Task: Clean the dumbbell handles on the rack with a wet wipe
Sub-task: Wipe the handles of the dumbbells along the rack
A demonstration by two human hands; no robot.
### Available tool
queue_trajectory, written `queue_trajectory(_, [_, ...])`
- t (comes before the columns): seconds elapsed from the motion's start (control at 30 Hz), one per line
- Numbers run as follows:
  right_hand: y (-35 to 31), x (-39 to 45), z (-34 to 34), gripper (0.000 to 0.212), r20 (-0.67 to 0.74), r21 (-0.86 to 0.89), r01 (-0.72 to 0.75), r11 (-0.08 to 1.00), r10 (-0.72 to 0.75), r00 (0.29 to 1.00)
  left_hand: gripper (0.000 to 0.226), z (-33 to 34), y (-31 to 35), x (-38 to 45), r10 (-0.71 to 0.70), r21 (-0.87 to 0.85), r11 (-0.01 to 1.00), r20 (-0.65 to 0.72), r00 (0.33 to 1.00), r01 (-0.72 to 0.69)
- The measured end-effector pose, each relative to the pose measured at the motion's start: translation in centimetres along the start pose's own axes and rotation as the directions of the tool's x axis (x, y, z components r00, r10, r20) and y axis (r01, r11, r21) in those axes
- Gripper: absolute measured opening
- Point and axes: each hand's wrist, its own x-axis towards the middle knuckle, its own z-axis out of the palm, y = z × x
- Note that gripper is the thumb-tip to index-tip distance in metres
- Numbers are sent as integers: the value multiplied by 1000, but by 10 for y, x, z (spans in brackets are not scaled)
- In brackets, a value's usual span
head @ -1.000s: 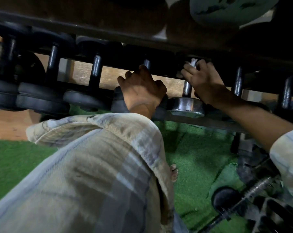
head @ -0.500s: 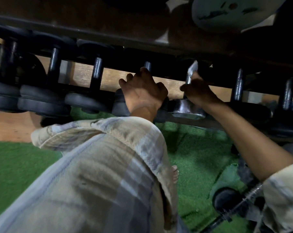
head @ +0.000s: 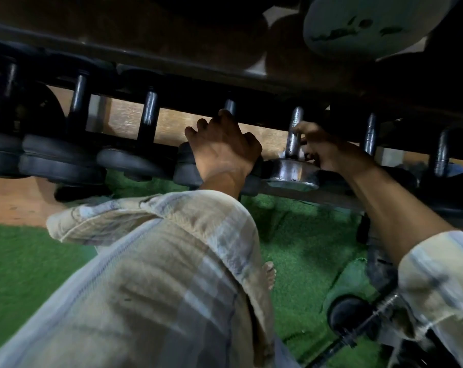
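Note:
A row of dumbbells lies on the dark rack (head: 312, 195). My left hand (head: 225, 150) grips the handle of a black dumbbell (head: 230, 105), whose top pokes out above my fingers. Just to its right is a silver dumbbell with a knurled handle (head: 295, 123) and a shiny head (head: 291, 173). My right hand (head: 328, 151) is curled against the lower right side of that handle. The wet wipe is almost wholly hidden inside those fingers.
More black dumbbell handles stand to the left (head: 149, 112) and right (head: 370, 134). An upper shelf with a pale weight plate (head: 358, 25) hangs overhead. Below are green turf (head: 299, 248), my bare foot (head: 269, 272) and a threaded dumbbell on the floor (head: 350, 314).
My right hand slid down the silver handle from its top to its base, taking the white wipe out of sight. My left hand kept its grip.

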Motion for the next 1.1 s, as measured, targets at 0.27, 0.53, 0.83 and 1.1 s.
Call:
queue_trajectory(0.27, [-27, -42, 24, 54, -167, -692, 6, 722, -169, 971, 45, 2, 0, 0, -8, 26, 1000, -11, 1000, 8])
queue_trajectory(0.53, [-49, -55, 31, 37, 12, -918, 173, 358, -410, 912, 27, -2, -1, -7, -78, 9, 997, -186, 979, 81])
queue_trajectory(0.83, [-67, -56, 55, 16, 219, -586, 599, 546, -605, 765, 37, 5, -4, -32, -800, -447, 591, -218, 559, 672])
queue_trajectory(1.1, [-74, -49, 77, 32, 547, -341, 937, 75, -795, 263, 28, 11, -5, -27, -866, -601, 481, -212, 452, 638])
